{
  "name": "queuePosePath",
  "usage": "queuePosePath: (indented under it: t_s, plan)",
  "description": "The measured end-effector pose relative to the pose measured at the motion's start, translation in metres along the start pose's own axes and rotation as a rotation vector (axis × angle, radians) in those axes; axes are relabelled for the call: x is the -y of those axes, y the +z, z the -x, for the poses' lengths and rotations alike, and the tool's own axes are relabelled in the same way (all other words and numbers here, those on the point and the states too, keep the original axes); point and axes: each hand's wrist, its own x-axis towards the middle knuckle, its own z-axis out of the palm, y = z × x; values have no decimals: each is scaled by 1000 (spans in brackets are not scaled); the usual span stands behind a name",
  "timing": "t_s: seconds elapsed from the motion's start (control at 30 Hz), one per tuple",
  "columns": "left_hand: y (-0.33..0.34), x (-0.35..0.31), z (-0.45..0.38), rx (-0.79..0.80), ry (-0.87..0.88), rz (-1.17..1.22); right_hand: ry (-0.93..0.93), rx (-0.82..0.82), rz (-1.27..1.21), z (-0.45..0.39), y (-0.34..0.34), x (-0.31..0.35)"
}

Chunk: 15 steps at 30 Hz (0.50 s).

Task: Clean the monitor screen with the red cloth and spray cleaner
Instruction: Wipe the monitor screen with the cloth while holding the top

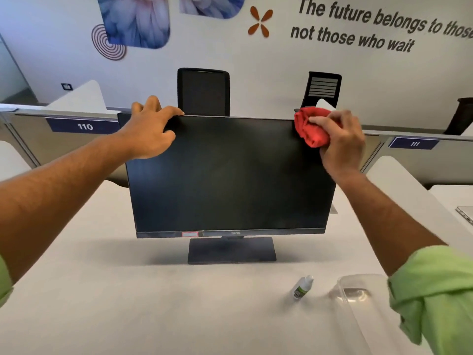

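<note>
A black monitor (227,175) with a dark screen stands on its flat base in the middle of the white desk (115,303). My left hand (151,129) grips its top left corner, fingers curled over the upper edge. At the top right corner of the screen my right hand (340,144) holds a bunched red cloth (311,128) and presses it against the glass. A small white spray bottle (303,286) with a green label lies on the desk, in front of the monitor and to the right.
A clear plastic box (358,295) sits at the near right, next to the bottle. A laptop edge (465,213) shows at the far right. Desk partitions with number plates 110 (84,126) and 111 (414,144) and two black chairs stand behind the monitor.
</note>
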Motion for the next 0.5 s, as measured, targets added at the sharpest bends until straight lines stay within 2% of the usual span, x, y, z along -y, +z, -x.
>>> queuePosePath:
  t_s: [0.1, 0.23, 0.37, 0.5]
  plan:
    - [2, 1, 1, -8, 1, 6, 36, -48, 23, 18, 6, 8]
    - [3, -7, 0, -9, 7, -2, 147, -5, -86, 116, 30, 39]
    - [0, -17, -4, 15, 7, -28, 164, 277, -258, 217, 34, 87]
    - [-3, -20, -1, 27, -7, -63, 149, 490, -289, 232, 29, 105]
